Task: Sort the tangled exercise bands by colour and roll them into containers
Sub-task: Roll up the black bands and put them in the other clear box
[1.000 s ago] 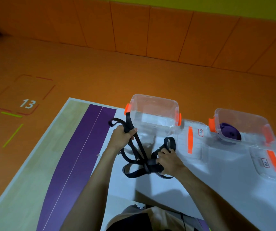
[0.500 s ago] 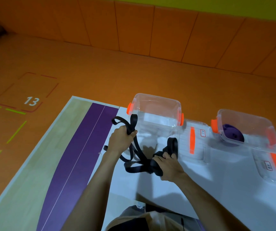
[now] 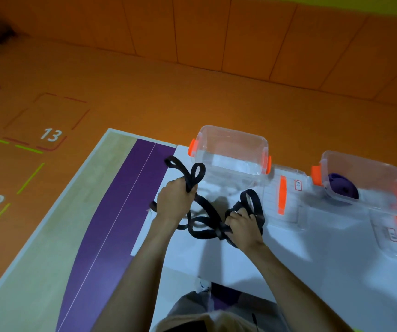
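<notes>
A tangle of black exercise bands hangs between both hands above the white table. My left hand grips one end, with two loops sticking up past the fist. My right hand grips the knotted middle, and another loop rises behind its fingers. Just beyond the hands stands a clear container with orange latches, nothing visible inside. To the right a second clear container holds a rolled purple band.
Two clear lids with orange strips lie flat on the table, one between the containers and one at the right. A purple and wood-toned mat lies left of the table on the orange floor.
Both hands stay closed on the black bands. The left hand has lifted slightly, and the loops above it have spread; the loop by the right hand stands taller.
</notes>
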`<state>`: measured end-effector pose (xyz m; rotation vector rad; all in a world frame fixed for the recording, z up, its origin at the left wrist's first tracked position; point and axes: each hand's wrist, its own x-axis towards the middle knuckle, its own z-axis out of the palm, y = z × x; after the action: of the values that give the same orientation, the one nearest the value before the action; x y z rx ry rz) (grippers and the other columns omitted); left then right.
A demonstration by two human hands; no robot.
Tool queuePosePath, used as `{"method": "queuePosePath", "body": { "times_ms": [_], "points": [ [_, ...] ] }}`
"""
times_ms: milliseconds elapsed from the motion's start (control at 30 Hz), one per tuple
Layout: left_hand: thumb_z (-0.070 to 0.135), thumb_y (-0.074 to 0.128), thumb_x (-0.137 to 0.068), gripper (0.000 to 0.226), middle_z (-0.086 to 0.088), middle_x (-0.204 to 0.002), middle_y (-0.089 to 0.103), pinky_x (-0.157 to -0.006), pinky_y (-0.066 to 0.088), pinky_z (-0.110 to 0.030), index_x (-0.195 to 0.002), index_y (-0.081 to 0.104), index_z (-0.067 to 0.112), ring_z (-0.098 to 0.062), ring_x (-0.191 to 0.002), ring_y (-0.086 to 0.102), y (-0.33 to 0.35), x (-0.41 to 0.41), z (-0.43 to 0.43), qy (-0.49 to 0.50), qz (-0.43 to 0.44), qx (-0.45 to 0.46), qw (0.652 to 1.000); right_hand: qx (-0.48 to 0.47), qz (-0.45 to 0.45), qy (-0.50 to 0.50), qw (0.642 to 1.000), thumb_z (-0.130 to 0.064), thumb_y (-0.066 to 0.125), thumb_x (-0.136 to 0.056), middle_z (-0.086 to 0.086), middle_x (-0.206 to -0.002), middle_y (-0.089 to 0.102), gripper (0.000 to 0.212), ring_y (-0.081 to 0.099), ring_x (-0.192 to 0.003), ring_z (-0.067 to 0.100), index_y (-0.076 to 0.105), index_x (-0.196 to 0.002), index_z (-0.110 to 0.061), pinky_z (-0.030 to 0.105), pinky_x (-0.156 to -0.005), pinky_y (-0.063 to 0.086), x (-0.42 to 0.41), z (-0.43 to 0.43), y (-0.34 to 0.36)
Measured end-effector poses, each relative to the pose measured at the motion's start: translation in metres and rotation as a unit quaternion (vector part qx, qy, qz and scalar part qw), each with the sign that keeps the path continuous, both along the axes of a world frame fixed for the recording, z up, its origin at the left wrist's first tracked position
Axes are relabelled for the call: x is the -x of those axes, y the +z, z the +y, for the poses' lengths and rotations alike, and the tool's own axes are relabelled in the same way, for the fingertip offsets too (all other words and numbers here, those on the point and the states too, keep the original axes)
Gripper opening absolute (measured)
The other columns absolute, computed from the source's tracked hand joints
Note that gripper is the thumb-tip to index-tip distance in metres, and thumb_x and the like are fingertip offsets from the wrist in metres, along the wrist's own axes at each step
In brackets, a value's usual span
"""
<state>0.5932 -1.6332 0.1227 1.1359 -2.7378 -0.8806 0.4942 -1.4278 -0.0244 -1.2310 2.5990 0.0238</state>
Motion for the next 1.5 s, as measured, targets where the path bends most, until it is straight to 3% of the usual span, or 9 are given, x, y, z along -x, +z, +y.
{"method": "queuePosePath", "body": {
  "times_ms": [200,400,533,700,967,1133,1333,1433,1500],
  "points": [
    [0.031,0.057,-0.105,0.026,-0.010,-0.079,0.065,-0.062,0.039,-0.035,-0.094,0.062,0.008,-0.031,-0.067,0.052,0.002,-0.005,-0.002,0.032,0.001,0.081,0.996,0.157,-0.093,-0.142,0.973,-0.010,0.074,-0.076,-0.013,-0.100,0.063,0.025,0.054,-0.097,0.020,0.069,-0.096,-0.026,0.029,-0.074,0.042,-0.002,0.022,0.020],
    [0.024,0.058,-0.105,0.016,-0.006,-0.074,0.058,-0.056,0.037,-0.035,-0.095,0.061,0.011,-0.030,-0.064,0.052,0.003,-0.013,-0.001,0.045,0.002,0.141,0.989,0.320,-0.148,-0.242,0.904,-0.003,0.072,-0.075,-0.012,-0.073,0.056,0.041,0.052,-0.080,0.021,0.047,-0.079,-0.035,0.029,-0.059,0.038,-0.005,0.042,0.028],
    [0.024,0.059,-0.104,0.021,-0.006,-0.072,0.058,-0.056,0.039,-0.035,-0.088,0.057,0.011,-0.030,-0.062,0.052,0.008,-0.013,0.007,0.053,0.022,0.123,0.991,0.242,-0.104,-0.239,0.934,-0.009,0.075,-0.075,-0.012,-0.074,0.057,0.033,0.046,-0.091,0.016,0.048,-0.081,-0.028,0.031,-0.060,0.044,-0.010,0.054,0.037],
    [0.028,0.060,-0.104,0.023,-0.009,-0.077,0.065,-0.059,0.044,-0.036,-0.092,0.061,0.008,-0.031,-0.065,0.055,0.015,-0.012,0.024,0.053,0.034,0.091,0.994,0.117,-0.083,-0.184,0.972,-0.028,0.080,-0.082,-0.008,-0.085,0.073,0.016,0.068,-0.087,0.022,0.072,-0.095,-0.032,0.030,-0.064,0.047,-0.005,0.062,0.039],
    [0.029,0.060,-0.104,0.025,-0.010,-0.080,0.067,-0.061,0.044,-0.037,-0.094,0.062,0.007,-0.032,-0.067,0.058,0.034,-0.019,0.054,0.042,0.023,0.093,0.995,-0.033,-0.108,0.025,0.993,-0.040,0.061,-0.103,0.003,-0.103,0.076,0.032,0.071,-0.097,0.025,0.069,-0.133,-0.035,0.031,-0.077,0.049,-0.002,0.072,0.038],
    [0.028,0.061,-0.104,0.023,-0.007,-0.073,0.064,-0.053,0.046,-0.035,-0.092,0.061,0.008,-0.031,-0.063,0.061,0.047,-0.031,0.058,0.074,0.046,0.132,0.988,-0.013,-0.073,0.095,0.993,-0.033,0.049,-0.110,0.006,-0.084,0.061,0.065,0.063,-0.076,0.026,0.012,-0.161,-0.050,0.035,-0.065,0.048,-0.007,0.092,0.029],
    [0.027,0.060,-0.103,0.023,-0.004,-0.070,0.059,-0.058,0.046,-0.036,-0.086,0.054,0.013,-0.032,-0.064,0.058,0.050,-0.051,0.063,0.100,0.025,0.152,0.983,0.148,-0.119,0.005,0.982,-0.036,0.047,-0.110,-0.011,-0.112,0.057,0.039,0.064,-0.085,0.018,0.052,-0.149,-0.042,0.034,-0.072,0.051,-0.009,0.101,0.029],
    [0.028,0.059,-0.104,0.024,-0.006,-0.072,0.061,-0.058,0.046,-0.036,-0.086,0.055,0.012,-0.033,-0.065,0.060,0.049,-0.057,0.063,0.118,0.021,0.150,0.981,0.230,-0.275,-0.045,0.932,-0.033,0.050,-0.109,-0.024,-0.117,0.060,0.038,0.062,-0.090,0.007,0.055,-0.140,-0.054,0.035,-0.075,0.059,-0.012,0.106,0.031],
    [0.029,0.059,-0.104,0.024,-0.006,-0.073,0.062,-0.059,0.048,-0.037,-0.088,0.057,0.012,-0.034,-0.067,0.063,0.048,-0.059,0.063,0.117,0.020,0.145,0.982,0.246,-0.339,-0.114,0.901,-0.035,0.048,-0.109,-0.014,-0.112,0.071,0.037,0.066,-0.083,0.013,0.052,-0.138,-0.057,0.033,-0.068,0.064,-0.016,0.106,0.037]
  ]
}}
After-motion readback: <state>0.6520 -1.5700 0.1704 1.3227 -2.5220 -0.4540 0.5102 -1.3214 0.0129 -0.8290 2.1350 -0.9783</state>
